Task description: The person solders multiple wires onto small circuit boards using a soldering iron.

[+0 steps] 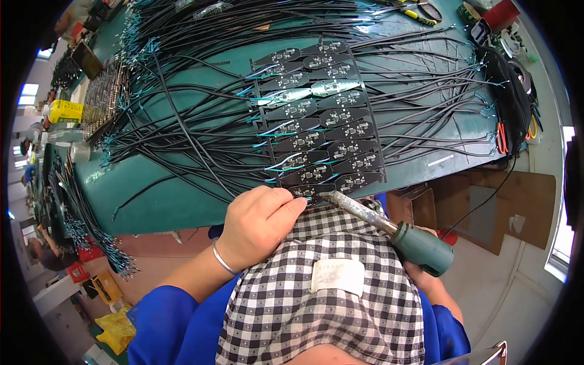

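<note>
My left hand [258, 222] is closed in a pinch at the near end of a panel of black circuit boards [307, 143]. A small teal wire end [309, 199] shows at its fingertips; the rest of that wire is hidden by the hand. My right hand [426, 277] is wrapped round the green handle of a soldering iron [424, 248], and the handle covers most of its fingers. The iron's tip meets or hovers just over the nearest board, beside my left fingertips; contact is unclear. Several boards further up have teal and white wires lying across their left edges.
Black cables with teal ends [182, 140] spread left of the panel, and more cables [426, 91] lie to its right. A thick cable bundle [243, 24] runs along the far side. Yellow-handled pliers [413, 13] lie at the back. A black pouch [502, 91] sits at the right edge.
</note>
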A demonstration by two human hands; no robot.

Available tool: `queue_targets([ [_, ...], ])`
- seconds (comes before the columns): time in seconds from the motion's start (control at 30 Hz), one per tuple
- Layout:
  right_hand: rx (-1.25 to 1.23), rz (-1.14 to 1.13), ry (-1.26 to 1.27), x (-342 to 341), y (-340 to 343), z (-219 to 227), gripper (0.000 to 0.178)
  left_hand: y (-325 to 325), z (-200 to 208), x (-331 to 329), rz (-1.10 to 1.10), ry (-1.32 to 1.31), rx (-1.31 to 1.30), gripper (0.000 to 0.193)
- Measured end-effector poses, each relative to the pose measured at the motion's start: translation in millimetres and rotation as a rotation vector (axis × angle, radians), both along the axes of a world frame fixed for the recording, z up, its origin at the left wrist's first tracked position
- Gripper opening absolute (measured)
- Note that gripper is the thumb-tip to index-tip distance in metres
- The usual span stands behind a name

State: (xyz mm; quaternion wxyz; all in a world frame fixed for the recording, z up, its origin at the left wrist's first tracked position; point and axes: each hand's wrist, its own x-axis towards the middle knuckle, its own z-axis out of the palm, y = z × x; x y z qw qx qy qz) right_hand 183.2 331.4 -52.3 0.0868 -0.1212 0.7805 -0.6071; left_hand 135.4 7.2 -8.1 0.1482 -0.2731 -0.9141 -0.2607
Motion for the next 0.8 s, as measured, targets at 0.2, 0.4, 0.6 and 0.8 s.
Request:
queue_targets([
  [0.2,0.220,-0.011,0.070,-6.0,-8.8,11.9,0.034,1.8,6.7,-2.0,0.043,0.014,-0.049,0.031],
  [0.4,0.237,0.043,0.007,-1.7,-1.3,13.2,0.046,1.7,9.3,-4.8,0.019,-0.071,0.001,0.022],
  [0.6,0.260,-0.026,0.137,-2.1,-8.7,9.9,0.034,3.1,3.3,-4.3,0.012,-0.043,-0.010,0.022],
  [0.8,0.302,0.018,0.145,-7.4,-10.4,12.5,0.032,3.2,5.9,-5.1,-0.007,-0.064,-0.005,0.021],
])
